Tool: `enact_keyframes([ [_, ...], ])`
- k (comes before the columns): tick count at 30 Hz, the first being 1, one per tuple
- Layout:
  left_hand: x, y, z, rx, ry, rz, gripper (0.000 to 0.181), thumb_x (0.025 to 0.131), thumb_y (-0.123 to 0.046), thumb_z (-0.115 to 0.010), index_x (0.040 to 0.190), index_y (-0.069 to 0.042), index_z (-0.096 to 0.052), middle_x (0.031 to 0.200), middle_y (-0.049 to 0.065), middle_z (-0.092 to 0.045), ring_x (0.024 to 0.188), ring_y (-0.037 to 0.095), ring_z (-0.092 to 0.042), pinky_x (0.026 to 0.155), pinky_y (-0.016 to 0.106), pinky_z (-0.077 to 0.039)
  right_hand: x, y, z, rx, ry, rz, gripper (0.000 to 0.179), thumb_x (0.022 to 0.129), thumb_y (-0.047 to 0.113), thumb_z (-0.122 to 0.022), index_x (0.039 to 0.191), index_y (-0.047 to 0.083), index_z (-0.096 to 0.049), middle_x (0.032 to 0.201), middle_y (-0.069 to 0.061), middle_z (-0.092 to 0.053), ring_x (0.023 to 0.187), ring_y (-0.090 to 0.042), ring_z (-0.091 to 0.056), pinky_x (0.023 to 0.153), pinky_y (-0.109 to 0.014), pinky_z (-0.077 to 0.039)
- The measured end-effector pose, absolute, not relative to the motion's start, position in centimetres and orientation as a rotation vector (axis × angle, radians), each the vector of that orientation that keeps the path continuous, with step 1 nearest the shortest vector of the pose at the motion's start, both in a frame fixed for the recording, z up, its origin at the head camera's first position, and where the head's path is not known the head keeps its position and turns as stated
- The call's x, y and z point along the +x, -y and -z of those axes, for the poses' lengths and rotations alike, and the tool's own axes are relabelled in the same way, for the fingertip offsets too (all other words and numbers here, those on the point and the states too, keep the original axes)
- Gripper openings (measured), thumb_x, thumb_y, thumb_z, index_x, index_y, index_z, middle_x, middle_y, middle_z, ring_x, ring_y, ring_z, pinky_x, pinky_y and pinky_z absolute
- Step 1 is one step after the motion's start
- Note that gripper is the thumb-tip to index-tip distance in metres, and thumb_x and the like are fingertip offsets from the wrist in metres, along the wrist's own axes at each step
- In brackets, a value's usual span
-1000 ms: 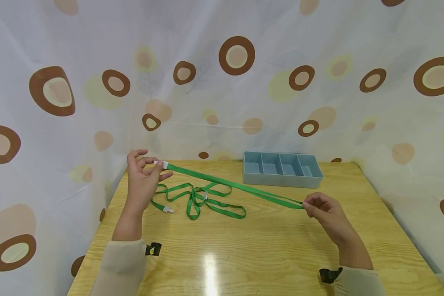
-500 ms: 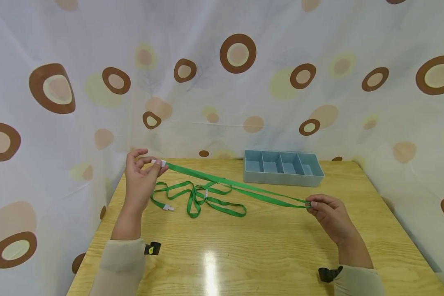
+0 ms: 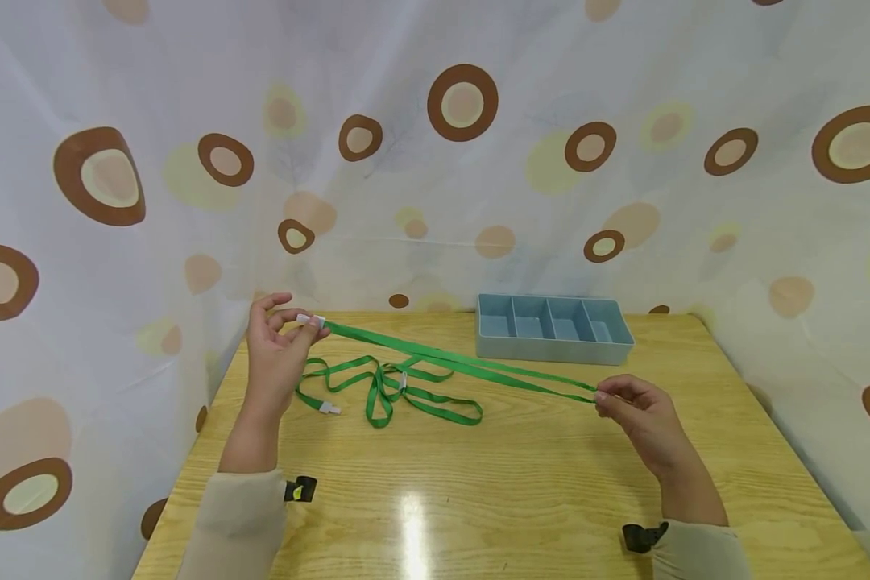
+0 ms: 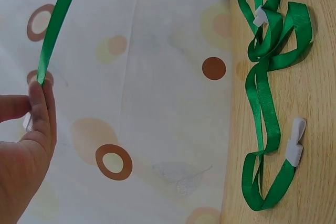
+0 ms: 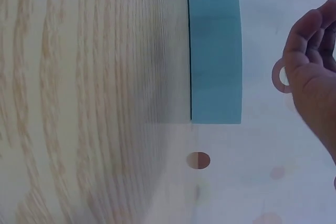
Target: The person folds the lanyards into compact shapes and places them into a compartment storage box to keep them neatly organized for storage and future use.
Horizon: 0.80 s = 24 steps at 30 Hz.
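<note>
A green lanyard [image 3: 442,358] is stretched between my two hands above the table, sloping down to the right as two close strands. My left hand [image 3: 279,350] pinches its white plastic clip [image 3: 310,321] between thumb and fingertips, the other fingers spread. At the opposite end my right hand [image 3: 645,419] pinches the looped strap with thumb and forefinger. In the left wrist view the strap rises from the fingertips of the left hand [image 4: 34,129]. The right hand [image 5: 312,61] is partly cut off in its wrist view.
More green lanyard [image 3: 442,412] lies in loose loops on the wooden table [image 3: 522,499], with a white clip [image 3: 329,408] at its left end. A blue-grey tray [image 3: 551,350] with several compartments stands at the back right. A patterned curtain [image 3: 406,193] hangs behind.
The two strands have spread apart a little near my right hand, whose fingers have shifted slightly on the loop. My left hand stays about where it was.
</note>
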<state>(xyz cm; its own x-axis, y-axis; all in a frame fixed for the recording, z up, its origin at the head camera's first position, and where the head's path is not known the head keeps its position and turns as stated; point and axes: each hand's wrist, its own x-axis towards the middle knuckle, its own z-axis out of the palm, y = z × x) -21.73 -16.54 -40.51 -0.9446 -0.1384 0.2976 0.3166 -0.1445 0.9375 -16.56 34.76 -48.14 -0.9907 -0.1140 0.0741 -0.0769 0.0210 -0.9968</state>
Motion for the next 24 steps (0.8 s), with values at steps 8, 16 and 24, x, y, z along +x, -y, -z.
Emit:
enact_keyframes([
  [8, -21.7, 15.9, 40.9, -0.290, 1.818, 2.141, 0.045, 0.094, -0.005, -0.064, 0.132, -0.013, -0.041, 0.102, 0.009, -0.052, 0.080, 0.026, -0.069, 0.080, 0.031, -0.061, -16.9, -34.1, 48.4, 0.031, -2.608, 1.729, 0.043, 0.096, 0.034, -0.064, 0.122, 0.000, -0.064, 0.107, 0.007, -0.064, 0.091, -0.016, -0.064, 0.077, -0.029, -0.057],
  [16, -21.8, 15.5, 40.9, -0.358, 1.829, 2.128, 0.042, 0.095, -0.004, -0.063, 0.131, -0.012, -0.043, 0.101, 0.008, -0.051, 0.081, 0.024, -0.068, 0.080, 0.031, -0.061, -17.1, -33.2, 48.7, -0.041, -2.708, 1.660, 0.027, 0.100, 0.023, -0.059, 0.109, -0.002, -0.063, 0.090, -0.008, -0.056, 0.071, -0.014, -0.052, 0.061, -0.030, -0.053],
  [24, -21.7, 15.6, 40.8, -0.334, 1.838, 2.113, 0.042, 0.094, -0.003, -0.063, 0.131, -0.011, -0.043, 0.103, 0.008, -0.052, 0.084, 0.023, -0.068, 0.080, 0.028, -0.060, -17.0, -33.2, 49.0, -0.142, -2.597, 1.730, 0.028, 0.103, 0.022, -0.052, 0.107, -0.005, -0.061, 0.116, -0.005, -0.056, 0.089, -0.013, -0.063, 0.077, -0.038, -0.059],
])
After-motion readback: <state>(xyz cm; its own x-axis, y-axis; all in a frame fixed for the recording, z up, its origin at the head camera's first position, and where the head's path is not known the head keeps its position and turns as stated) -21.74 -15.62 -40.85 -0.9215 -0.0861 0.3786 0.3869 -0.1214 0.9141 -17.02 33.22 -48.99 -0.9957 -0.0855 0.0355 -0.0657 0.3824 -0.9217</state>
